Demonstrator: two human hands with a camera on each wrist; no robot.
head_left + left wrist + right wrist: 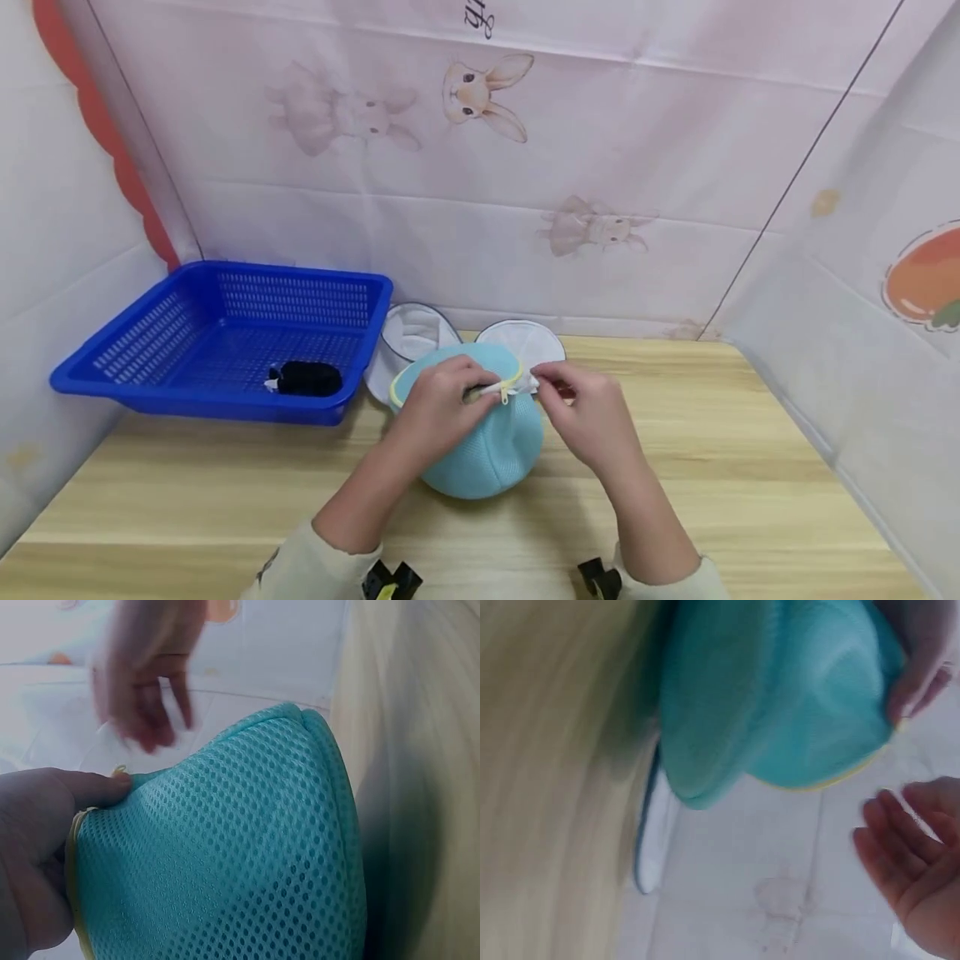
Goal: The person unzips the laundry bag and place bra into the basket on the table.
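A teal mesh laundry bag [480,454] with a yellow-edged opening stands on the table in the head view. My left hand [442,400] grips its rim, the thumb near the yellow zipper pull [505,393]. In the left wrist view, the left thumb [101,787] presses on the rim beside the mesh. My right hand [592,408] is at the right of the rim, close to a bit of white material [525,384]. The right wrist view shows the right hand [919,862] apart from the bag, its fingers loosely bent and nothing visible between them.
A blue plastic basket [225,408] stands at the left, with a small black bundle [307,378] inside. Behind the teal bag lie two white bags with dark trim, one at the left [420,329] and one at the right [525,337]. Fabric-covered walls enclose the wooden table [697,467].
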